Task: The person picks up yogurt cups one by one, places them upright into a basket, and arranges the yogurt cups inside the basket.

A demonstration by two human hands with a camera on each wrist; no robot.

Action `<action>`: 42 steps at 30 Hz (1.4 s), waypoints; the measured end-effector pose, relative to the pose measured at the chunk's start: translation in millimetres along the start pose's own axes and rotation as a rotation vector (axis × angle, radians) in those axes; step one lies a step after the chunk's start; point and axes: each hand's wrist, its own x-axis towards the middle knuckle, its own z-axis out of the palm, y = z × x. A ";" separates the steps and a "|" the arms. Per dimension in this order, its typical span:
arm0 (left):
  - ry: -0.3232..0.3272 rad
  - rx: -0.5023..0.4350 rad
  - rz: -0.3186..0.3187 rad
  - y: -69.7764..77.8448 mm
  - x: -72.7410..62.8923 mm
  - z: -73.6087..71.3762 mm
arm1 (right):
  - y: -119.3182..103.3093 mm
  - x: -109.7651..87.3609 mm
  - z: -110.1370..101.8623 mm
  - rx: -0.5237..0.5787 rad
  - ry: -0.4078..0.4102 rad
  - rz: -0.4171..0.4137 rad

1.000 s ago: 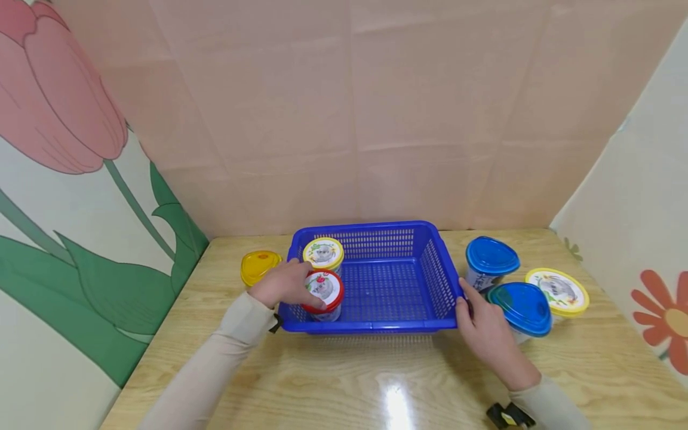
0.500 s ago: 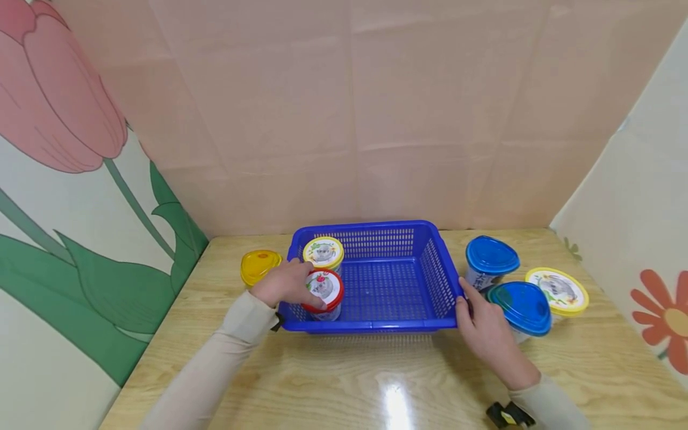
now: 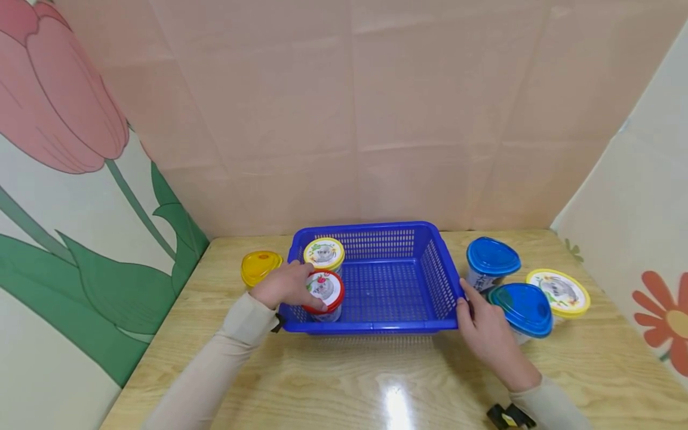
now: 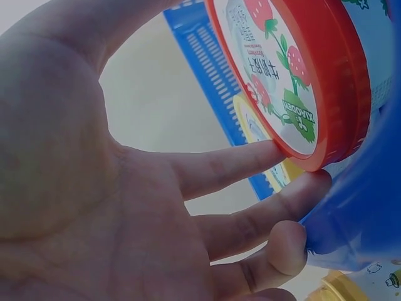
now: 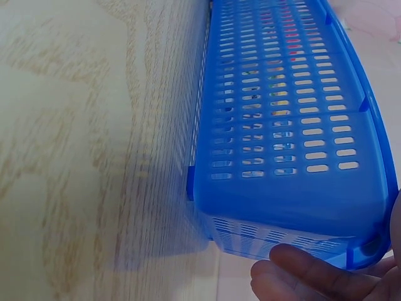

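Note:
In the head view my left hand (image 3: 285,285) holds a tub with a red lid (image 3: 326,289) inside the blue basket (image 3: 371,326), at its front left corner. The left wrist view shows fingertips against the edge of the red lid (image 4: 341,81), which bears a strawberry print. Just behind it in the basket stands a yellow-lidded tub (image 3: 324,253). My right hand (image 3: 489,328) grips the basket's right rim near the front corner. In the right wrist view its fingers (image 5: 307,266) lie against the basket's perforated outer wall (image 5: 276,194).
A tub with a translucent yellow lid (image 3: 260,266) stands left of the basket. To the right are two tubs with blue lids, one farther back (image 3: 491,255) and one nearer (image 3: 520,308), and a wide yellow-lidded tub (image 3: 558,291). A wall rises behind the wooden table (image 3: 333,382).

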 end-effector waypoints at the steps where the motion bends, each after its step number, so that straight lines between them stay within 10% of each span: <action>1: 0.001 -0.002 0.001 -0.1 0.1 0.1 | 0.0 0.1 0.0 0.000 0.002 0.000; 42: 0.011 -0.009 0.027 -2.9 0.6 3.8 | -0.3 1.0 0.7 0.000 0.010 0.002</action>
